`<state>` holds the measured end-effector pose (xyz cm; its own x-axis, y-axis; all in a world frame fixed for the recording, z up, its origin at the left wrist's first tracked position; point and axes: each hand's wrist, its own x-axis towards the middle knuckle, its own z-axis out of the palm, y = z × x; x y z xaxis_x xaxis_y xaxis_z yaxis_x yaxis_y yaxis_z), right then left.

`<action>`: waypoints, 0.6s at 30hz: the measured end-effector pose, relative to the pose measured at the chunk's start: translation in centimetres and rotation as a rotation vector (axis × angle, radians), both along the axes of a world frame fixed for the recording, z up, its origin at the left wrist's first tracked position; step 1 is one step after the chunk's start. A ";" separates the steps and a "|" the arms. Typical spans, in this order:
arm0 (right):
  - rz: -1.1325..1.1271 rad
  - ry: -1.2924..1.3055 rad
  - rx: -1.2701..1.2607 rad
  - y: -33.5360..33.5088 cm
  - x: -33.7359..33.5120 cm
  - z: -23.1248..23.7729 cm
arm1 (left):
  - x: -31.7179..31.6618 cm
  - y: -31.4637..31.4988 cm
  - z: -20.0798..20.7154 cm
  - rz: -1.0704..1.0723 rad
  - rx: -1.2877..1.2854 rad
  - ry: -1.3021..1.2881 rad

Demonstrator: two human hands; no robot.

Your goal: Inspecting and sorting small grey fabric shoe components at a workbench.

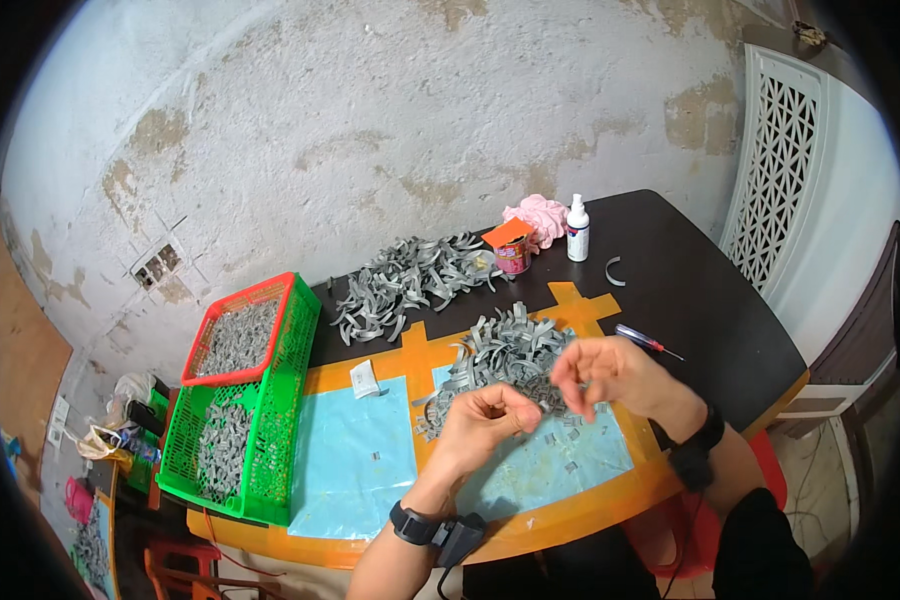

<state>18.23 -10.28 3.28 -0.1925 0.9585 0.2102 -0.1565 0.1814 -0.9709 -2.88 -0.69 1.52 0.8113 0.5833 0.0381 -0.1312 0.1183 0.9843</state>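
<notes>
My left hand (482, 425) is over the near part of a blue sheet (510, 490), its thumb and forefinger pinched together. Whatever sits in that pinch is too small to make out. Just to its right my right hand (615, 375) hovers with fingers loosely bent and apart, and I see nothing held in it. Behind both hands rises a heap of curved grey strips (510, 345), its near side partly covered by them. A few small grey pieces (571, 467) lie scattered on the sheet below my hands.
A larger pile of grey strips (415, 280) lies at the back. On the left, a red basket (288, 290) and a green basket (280, 450) hold small grey pieces. A screwdriver (645, 340), white spray bottle (577, 230), tin (512, 255) and pink cloth (540, 215) are on the right side.
</notes>
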 end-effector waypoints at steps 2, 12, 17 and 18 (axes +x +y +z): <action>0.148 -0.097 -0.226 -0.3 0.6 0.9 | 0.1 0.0 0.5 -0.039 0.002 0.074; 0.050 -0.134 -0.167 -0.2 -1.1 0.9 | -0.1 -0.6 1.1 -0.081 -0.005 0.173; -0.012 -0.112 -0.081 0.2 -1.1 -0.1 | -0.2 -0.3 0.9 0.000 0.021 0.092; -0.047 -0.080 -0.031 0.3 -1.1 -0.5 | -0.1 -0.2 0.9 -0.004 0.019 0.092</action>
<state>17.15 -9.96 2.76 -0.1627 0.9726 0.1659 -0.0698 0.1564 -0.9852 -2.97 -0.90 2.38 0.8142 0.5801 -0.0258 -0.0395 0.0996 0.9942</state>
